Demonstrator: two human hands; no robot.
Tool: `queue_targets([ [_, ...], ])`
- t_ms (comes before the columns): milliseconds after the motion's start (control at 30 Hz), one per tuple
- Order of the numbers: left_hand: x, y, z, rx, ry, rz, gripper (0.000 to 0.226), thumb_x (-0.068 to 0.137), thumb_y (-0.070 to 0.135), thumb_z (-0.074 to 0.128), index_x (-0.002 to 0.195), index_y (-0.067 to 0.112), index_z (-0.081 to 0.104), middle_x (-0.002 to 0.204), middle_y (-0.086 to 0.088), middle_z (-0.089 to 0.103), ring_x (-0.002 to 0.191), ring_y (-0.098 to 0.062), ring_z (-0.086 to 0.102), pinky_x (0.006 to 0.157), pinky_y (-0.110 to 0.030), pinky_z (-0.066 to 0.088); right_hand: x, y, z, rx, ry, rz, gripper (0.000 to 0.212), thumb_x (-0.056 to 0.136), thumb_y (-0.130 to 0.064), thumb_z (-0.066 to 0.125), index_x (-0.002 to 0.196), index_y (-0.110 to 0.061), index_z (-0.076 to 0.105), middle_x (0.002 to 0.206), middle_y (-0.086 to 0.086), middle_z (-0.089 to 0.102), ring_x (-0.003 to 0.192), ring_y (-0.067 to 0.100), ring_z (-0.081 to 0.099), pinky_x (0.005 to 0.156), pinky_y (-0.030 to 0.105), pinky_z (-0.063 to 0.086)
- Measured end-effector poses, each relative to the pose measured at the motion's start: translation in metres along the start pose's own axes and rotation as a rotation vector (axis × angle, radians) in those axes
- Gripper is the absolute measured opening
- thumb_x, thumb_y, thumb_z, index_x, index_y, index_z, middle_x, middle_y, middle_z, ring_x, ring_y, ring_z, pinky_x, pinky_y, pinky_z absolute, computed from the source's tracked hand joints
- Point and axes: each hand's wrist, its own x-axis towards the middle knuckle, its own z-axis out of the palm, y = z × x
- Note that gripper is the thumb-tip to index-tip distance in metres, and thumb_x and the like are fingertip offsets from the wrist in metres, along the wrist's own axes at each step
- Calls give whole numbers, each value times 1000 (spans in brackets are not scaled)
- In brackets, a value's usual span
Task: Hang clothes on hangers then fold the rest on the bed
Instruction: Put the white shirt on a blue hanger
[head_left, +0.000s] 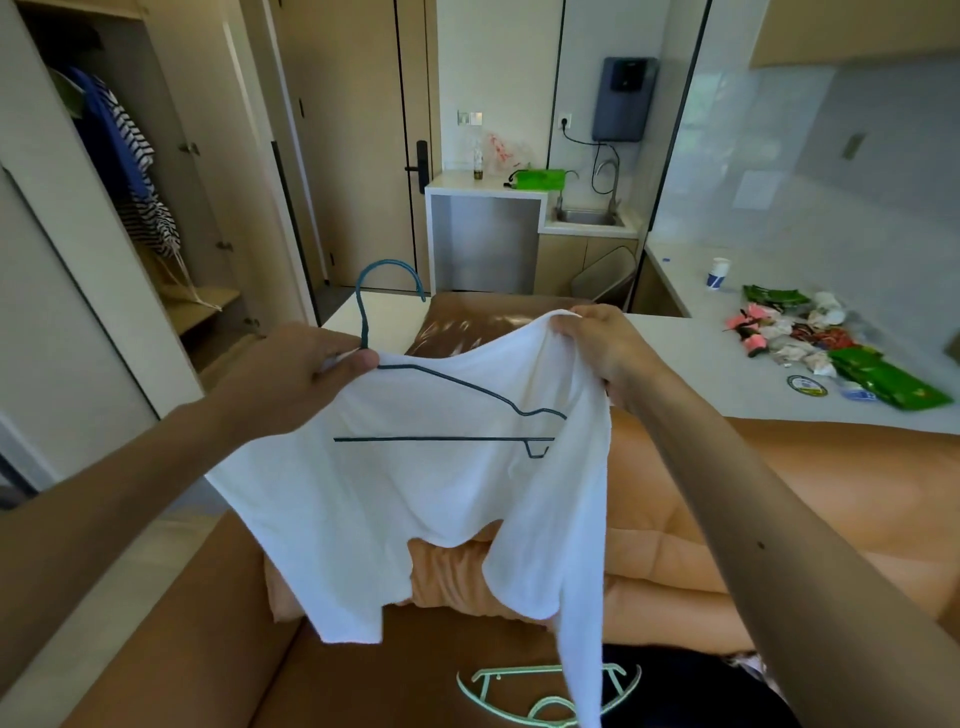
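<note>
Above the bed (810, 483), the left hand (306, 376) is pinching the blue hanger (441, 439) and white shirt (415, 509) collar edge; the right hand (597, 348) grip is clamping the shoulder edge.

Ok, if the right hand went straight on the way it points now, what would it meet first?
Beyond the white shirt it pinches, the right hand points up-left toward the shiny brown cushion, probably the first thing met. Depth is unclear; it might pass above it.
</note>
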Motion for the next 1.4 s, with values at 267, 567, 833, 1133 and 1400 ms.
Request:
queue_targets([
  [267,11,15,17,213,73,-4,50,100,55,29,77,24,61,55,12,44,53,-11,48,50,-25,33,-8,-6,1,-6,-79,-132,35,100,-25,48,107,4,68,95,27,65,81,28,60,75,35,48],
  [567,11,36,14,78,300,-22,56,103,47,34,74,10,64,53,-2,46,50,-21,49,50,-38,43,-35,-26,1,-19,-434,-551,27,97,0,58,122,-4,68,104,12,68,94,10,65,84,21,51],
  [833,17,39,-10,-4,409,-48,45,103,32,45,62,13,47,53,-4,41,55,-18,43,55,-24,34,-20,-6,-27,-642,-277,-751,37,101,-45,52,101,-13,69,90,1,69,83,20,63,71,42,50],
  [1133,14,20,-23,51,216,-39,31,102,34,38,105,16,63,85,3,62,75,-8,52,66,-15,38,-34,-2,-40,-355,-100,-735,25,102,-40,52,103,-33,76,92,-14,74,87,5,68,76,35,54],
  [1400,11,6,-50,267,403,-274,19,84,10,72,98,16,61,93,-2,59,78,-18,53,64,-32,48,-49,-18,-70,-298,-54,-574,31,100,-35,58,83,-15,74,75,-1,70,67,10,63,61,24,44],
])
